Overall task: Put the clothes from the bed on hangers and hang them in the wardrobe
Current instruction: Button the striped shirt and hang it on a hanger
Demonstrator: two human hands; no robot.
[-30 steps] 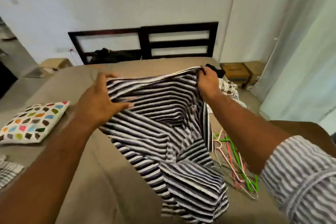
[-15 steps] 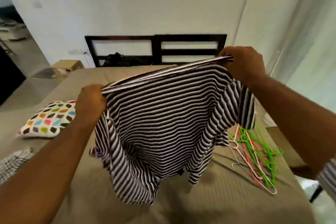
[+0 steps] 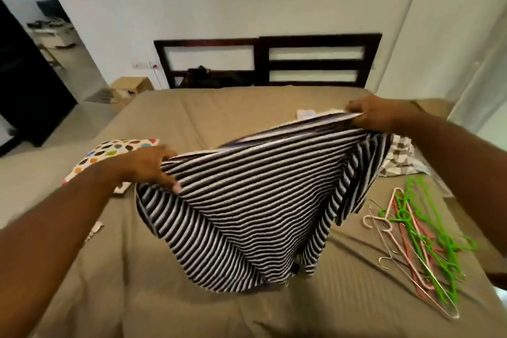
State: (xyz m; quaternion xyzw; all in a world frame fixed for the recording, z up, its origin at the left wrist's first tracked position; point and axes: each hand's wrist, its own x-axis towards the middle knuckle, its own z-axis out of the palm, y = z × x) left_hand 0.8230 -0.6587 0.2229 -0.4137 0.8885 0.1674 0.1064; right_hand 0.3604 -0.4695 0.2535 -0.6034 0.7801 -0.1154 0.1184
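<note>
A black-and-white striped shirt (image 3: 255,206) hangs spread out above the bed (image 3: 192,118). My left hand (image 3: 149,166) grips its left edge and my right hand (image 3: 375,115) pinches its right edge, holding it stretched between them. The shirt's lower part touches the brown sheet. Several green, pink and wire hangers (image 3: 417,239) lie in a pile on the bed to the right. A checked garment (image 3: 403,159) lies behind the shirt near my right arm.
A pillow with coloured patches (image 3: 109,152) lies on the bed's left side. A dark headboard (image 3: 274,63) stands at the far end with a dark bundle (image 3: 208,78) beneath it. A cardboard box (image 3: 131,86) sits on the floor at left. A curtain (image 3: 480,77) hangs at right.
Both hands lowered the striped shirt toward the bed and kept it stretched. My right hand dropped from headboard height to just above the mattress.
</note>
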